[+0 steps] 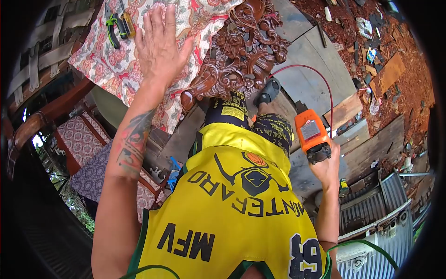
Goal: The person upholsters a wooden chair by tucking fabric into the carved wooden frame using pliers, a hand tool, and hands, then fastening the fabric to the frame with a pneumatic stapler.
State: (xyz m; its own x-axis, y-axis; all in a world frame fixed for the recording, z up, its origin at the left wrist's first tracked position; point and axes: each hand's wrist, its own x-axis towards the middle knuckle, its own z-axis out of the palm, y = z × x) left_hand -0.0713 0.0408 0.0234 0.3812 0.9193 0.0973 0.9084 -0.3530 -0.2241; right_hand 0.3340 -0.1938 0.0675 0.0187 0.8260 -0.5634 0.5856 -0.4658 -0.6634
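My left hand (159, 49) lies flat with its fingers stretched on a floral fabric (123, 69) in red, cream and grey. Just left of its fingers, green-and-black pliers (113, 30) and a yellow-handled screwdriver (127, 24) rest on the cloth. Out to the right, my right hand (326, 168) is wrapped round an orange air staple gun (310, 132) with a black end and a pale label. A thin red hose (320, 76) arcs from the tool towards the carved wood. The grip is partly hidden behind the tool's body.
Glossy brown carved wood (244, 51) borders the fabric on its right. Below it are my sandalled foot (268, 90) and wooden boards (309, 65). Patterned cushions (83, 139) stand at left. Scraps litter the reddish ground (395, 56); corrugated metal (383, 246) lies lower right.
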